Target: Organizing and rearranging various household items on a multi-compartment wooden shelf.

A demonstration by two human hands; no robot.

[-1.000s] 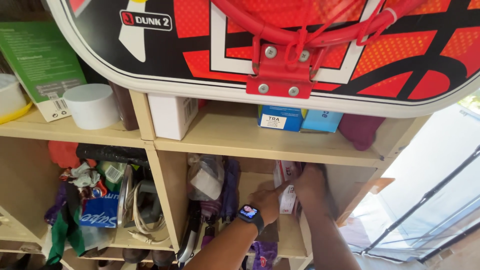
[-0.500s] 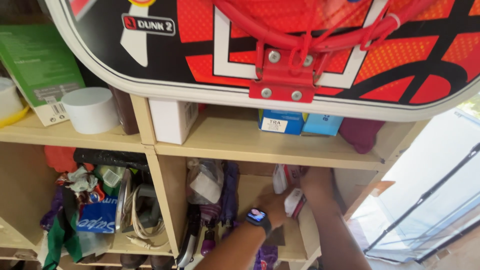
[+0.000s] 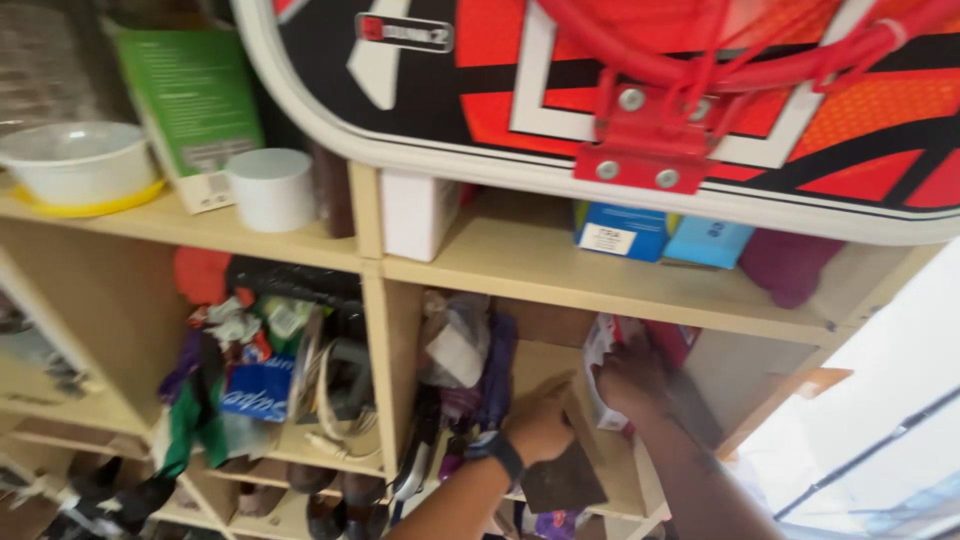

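Both my hands reach into the right-hand cubby of a wooden shelf unit (image 3: 560, 290). My left hand (image 3: 540, 420), with a dark smartwatch (image 3: 497, 452) on its wrist, grips the top of a flat brown cardboard piece (image 3: 562, 478) standing in the cubby. My right hand (image 3: 632, 378) is closed on a white crumpled packet (image 3: 598, 352) with red parts behind it, at the cubby's right side. To the left of my hands hang purple and grey bags (image 3: 475, 365).
A red, black and white mini basketball hoop board (image 3: 640, 90) hangs over the top. On the upper shelf stand a white bowl (image 3: 80, 160), a green box (image 3: 190, 110), a white cylinder (image 3: 270, 188), a white box (image 3: 418, 212), blue boxes (image 3: 655, 235). The left cubby is crammed with clutter (image 3: 260, 370).
The view has swung right and slightly closer. My right hand has closed on the white packet, and my left hand has moved up onto the cardboard piece.
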